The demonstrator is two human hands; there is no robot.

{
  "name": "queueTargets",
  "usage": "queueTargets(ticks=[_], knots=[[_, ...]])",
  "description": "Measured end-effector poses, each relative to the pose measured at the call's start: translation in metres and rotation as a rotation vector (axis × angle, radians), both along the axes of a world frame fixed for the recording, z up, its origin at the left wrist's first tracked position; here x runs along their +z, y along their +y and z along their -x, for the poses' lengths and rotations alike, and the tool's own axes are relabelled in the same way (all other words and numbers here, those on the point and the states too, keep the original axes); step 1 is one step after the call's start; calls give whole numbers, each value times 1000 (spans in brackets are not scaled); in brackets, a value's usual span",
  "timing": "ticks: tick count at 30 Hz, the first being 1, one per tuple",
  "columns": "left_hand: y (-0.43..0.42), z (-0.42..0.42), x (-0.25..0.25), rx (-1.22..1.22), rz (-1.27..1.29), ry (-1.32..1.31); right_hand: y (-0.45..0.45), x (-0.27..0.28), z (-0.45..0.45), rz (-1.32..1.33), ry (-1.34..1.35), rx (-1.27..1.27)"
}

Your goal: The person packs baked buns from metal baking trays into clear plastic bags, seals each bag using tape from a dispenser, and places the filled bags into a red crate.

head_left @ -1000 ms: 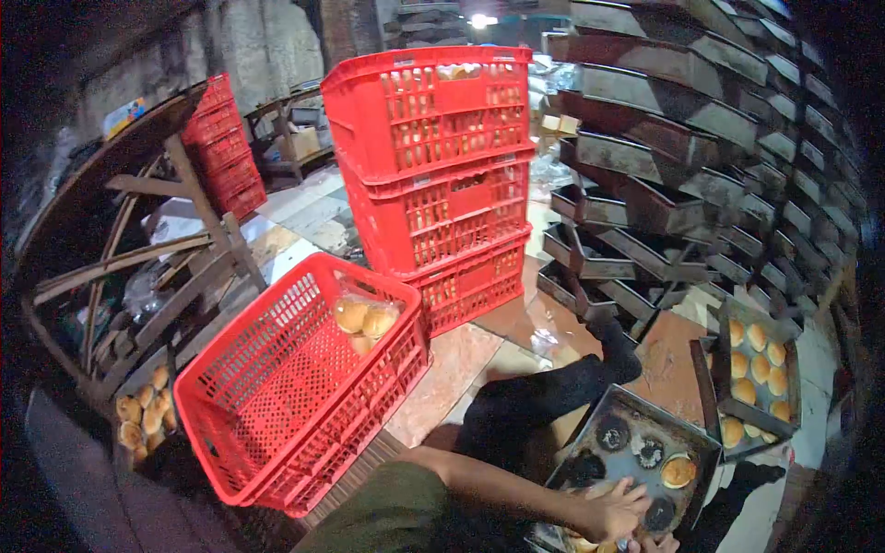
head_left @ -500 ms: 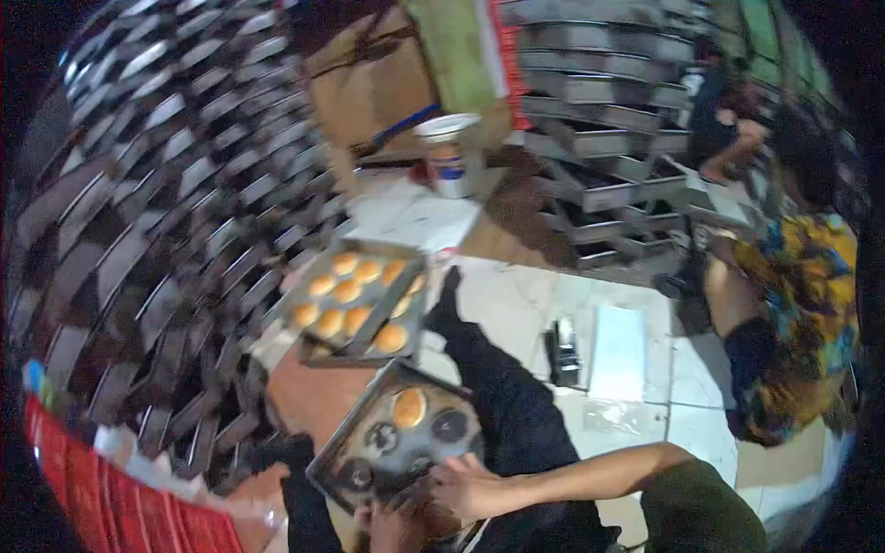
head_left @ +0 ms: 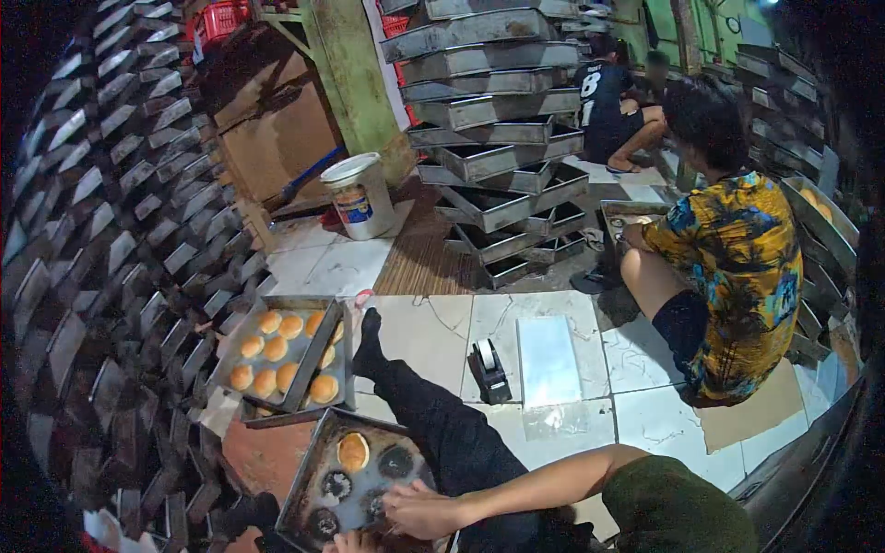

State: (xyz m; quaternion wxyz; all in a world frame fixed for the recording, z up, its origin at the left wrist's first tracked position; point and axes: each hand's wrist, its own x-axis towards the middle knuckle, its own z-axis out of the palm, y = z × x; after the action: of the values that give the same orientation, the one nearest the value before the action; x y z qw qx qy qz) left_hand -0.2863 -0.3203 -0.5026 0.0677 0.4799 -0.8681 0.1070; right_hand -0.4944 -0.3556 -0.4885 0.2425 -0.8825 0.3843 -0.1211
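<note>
A dark metal baking tray lies tilted in front of me beside my outstretched leg. One golden bun sits in it among several blackened round marks. My right hand is over the tray's right side with its fingers curled in; what they pinch, if anything, is hidden. At the bottom edge of the view, the fingers of my left hand show at the tray's near rim and seem closed on it, the rest of that hand being cut off.
Beyond the tray is another tray of buns. Stacked metal pans rise at the back and all along the left. A tape dispenser and white plastic sheets lie on the tiles. A co-worker in a patterned shirt sits at right; a bucket stands behind.
The view has swung to the right, so the trays and bucket now appear farther left and lower. My hands stay at the tray's near side, the bun still in it.
</note>
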Motion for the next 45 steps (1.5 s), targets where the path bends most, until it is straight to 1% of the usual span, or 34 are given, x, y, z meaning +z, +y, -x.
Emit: queueTargets(ticks=[2, 4, 5, 7, 8, 10, 11, 12, 13, 14, 16, 17, 19, 20, 22, 23, 25, 26, 28, 30, 31, 32, 33, 34, 35, 36, 37, 38, 40, 41, 42, 44, 45], knots=[[0, 1, -3, 3, -17, 12, -2, -11, 1, 0, -26, -18], [-1, 1, -8, 9, -29, 22, -3, -17, 3, 79, -42, 76], [-2, 0, -10, 9, -34, 29, -2, -20, 3, 69, -36, 74], [-2, 0, -14, 9, -30, 39, -1, -14, 6, 159, -57, 72], [-2, -1, -16, 4, -27, 45, -4, -28, 2, 155, -53, 75], [-3, -2, -19, 12, -29, 49, -7, -31, -4, 454, -310, 33], [-3, -2, -22, 11, -28, 56, -7, -33, -2, 447, -303, 35], [-3, -3, -22, 10, -29, 58, -7, -35, 1, 449, -280, 90], [-4, -2, -22, 11, -29, 59, -6, -23, 4, 452, -257, 143], [-4, -3, -22, 10, -31, 59, -3, -22, 3, 446, -257, 139], [-6, -2, -22, 10, -29, 61, -2, -20, 3, 784, -206, 166], [-6, -3, -22, 10, -28, 61, -3, -19, 3, 786, -204, 169], [-6, -4, -23, 11, -25, 61, -2, -20, 4, 591, -306, 156], [-6, -4, -24, 12, -21, 56, -2, -26, 3, 593, -307, 158], [-7, -5, -23, 18, -8, 41, -4, -33, -2, 276, -380, 21], [-6, -7, -20, 23, -1, 33, -5, -36, -3, 282, -389, 27], [-6, -6, -19, -67, 21, 184, -7, -22, -1, -29, -203, 34], [-7, -8, -27, -63, 31, 183, -11, -21, -1, -20, -203, 41], [-4, -31, -68, 82, -187, 156, -12, -21, -7, -306, -165, -3], [-10, -52, -108, 222, -386, 131, -5, -16, -8, -268, -176, -19], [-15, -54, -113, 297, -477, 124, -3, -13, -9, -226, -175, -30], [-17, -57, -118, 303, -468, 121, 0, -10, -12, -190, -176, -40], [-16, -57, -120, 377, -516, 118, 0, 0, -12, -254, -171, -25], [-10, -48, -103, 451, -572, 114, 3, -4, -15, -260, -173, -23], [1, -41, -84, 451, -574, 115, 5, -12, -19, -217, -181, -69], [16, -9, -17, 384, -260, -34, 4, -15, -19, -168, -185, -115], [25, 9, 18, 313, 54, -184, 2, -13, -20, -163, -185, -114], [28, 9, 9, 313, 57, -186, -1, -10, -20, -177, -158, -126], [36, 12, -6, 280, -200, -215, 1, 1, -15, -204, -134, -144], [50, 13, -11, 73, 121, 243, 2, 9, -11, -259, -146, -150], [51, 14, -13, 76, 120, 244, 3, 14, -9, -309, -161, -154], [49, 11, -19, 99, 141, 267, 2, 0, -13, -278, -212, -164], [48, 11, -21, 99, 140, 270, 3, 2, -12, -256, -256, -174]])
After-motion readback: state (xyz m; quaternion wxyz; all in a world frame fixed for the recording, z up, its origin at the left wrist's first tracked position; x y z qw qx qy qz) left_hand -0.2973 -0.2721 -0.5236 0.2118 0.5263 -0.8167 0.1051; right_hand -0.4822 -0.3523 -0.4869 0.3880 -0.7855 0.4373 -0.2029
